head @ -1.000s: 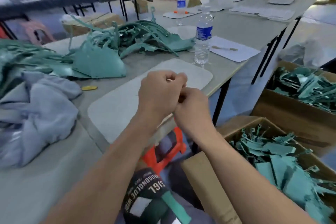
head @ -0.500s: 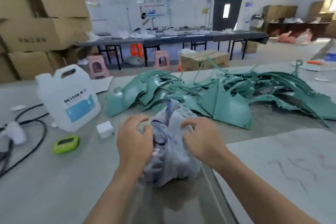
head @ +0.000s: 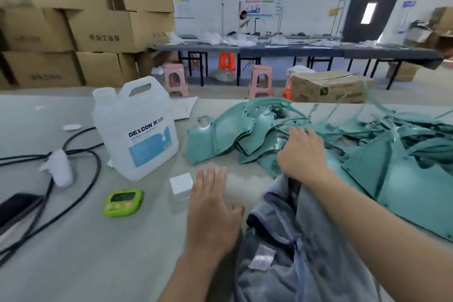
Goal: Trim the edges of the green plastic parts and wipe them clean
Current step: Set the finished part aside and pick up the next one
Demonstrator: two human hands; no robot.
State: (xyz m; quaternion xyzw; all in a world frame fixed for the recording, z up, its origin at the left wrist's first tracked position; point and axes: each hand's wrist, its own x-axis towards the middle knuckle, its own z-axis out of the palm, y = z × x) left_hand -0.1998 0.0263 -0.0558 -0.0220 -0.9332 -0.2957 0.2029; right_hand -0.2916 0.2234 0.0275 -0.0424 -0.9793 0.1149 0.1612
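- Grey worktop (head: pixel 73 265) carries one white plastic jug with a blue label reading DEXCON (head: pixel 137 130), one lime-green oval timer (head: pixel 123 202), one small white cube (head: pixel 181 185) and looping black cables (head: pixel 81 152).
- One heap of teal-green moulded plastic parts (head: pixel 382 167) covers the right side of the worktop. The panels and thin strips overlap too much to count.
- One crumpled grey-blue cloth (head: pixel 294 252) lies at the near edge, against the heap.
- Left hand (head: pixel 210 216) is spread flat, fingers straight, holding nothing, just beside the white cube. I cannot tell whether it touches the worktop.
- Right hand (head: pixel 301 154) reaches onto the green parts with fingers stretched out and resting on them, gripping nothing visible; the cloth bunches up under its wrist.
- Beyond the worktop stand two pink plastic stools (head: pixel 175 78) and one orange stool (head: pixel 226 61), by a long dark table (head: pixel 294 50).
- Stacked brown cardboard boxes (head: pixel 98 32) fill the left wall. One dark door (head: pixel 367 17) is at the back right.
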